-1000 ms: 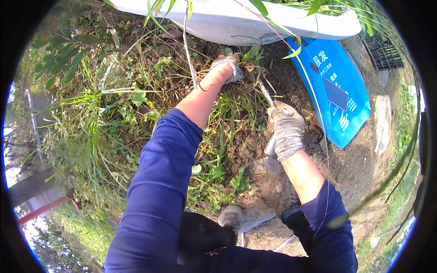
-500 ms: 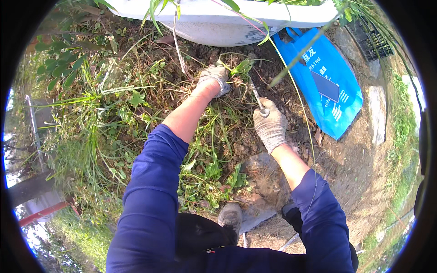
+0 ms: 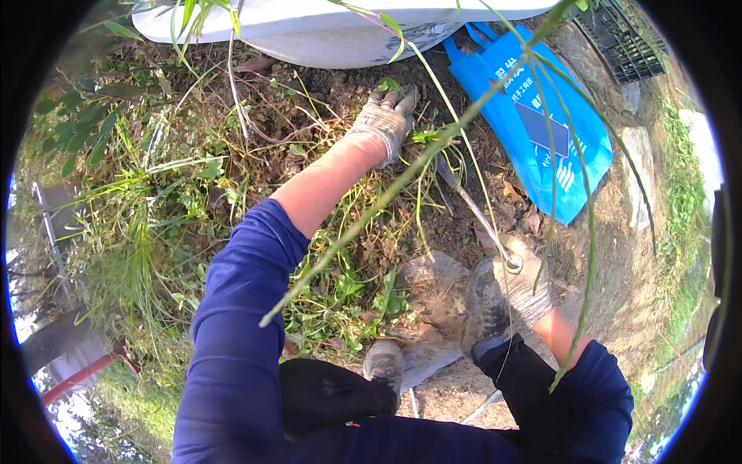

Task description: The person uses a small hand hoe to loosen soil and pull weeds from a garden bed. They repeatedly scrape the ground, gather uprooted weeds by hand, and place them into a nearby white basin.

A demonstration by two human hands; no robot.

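From left, we see leafy green plants [image 3: 344, 290], which look light, limp and easily torn, best gathered low at the stems. Our gloved left hand [image 3: 384, 124] rests on dark soil [image 3: 442, 224], fingers apart, a leaf at their tips; whether they pinch it, we cannot tell. Just right, a slender hand tool [image 3: 478, 214] slants across the soil toward us, likely stiff and fairly light, best held at its near end, where our gloved right hand [image 3: 527, 284] is closed around it, well below a blue bag [image 3: 568, 192].
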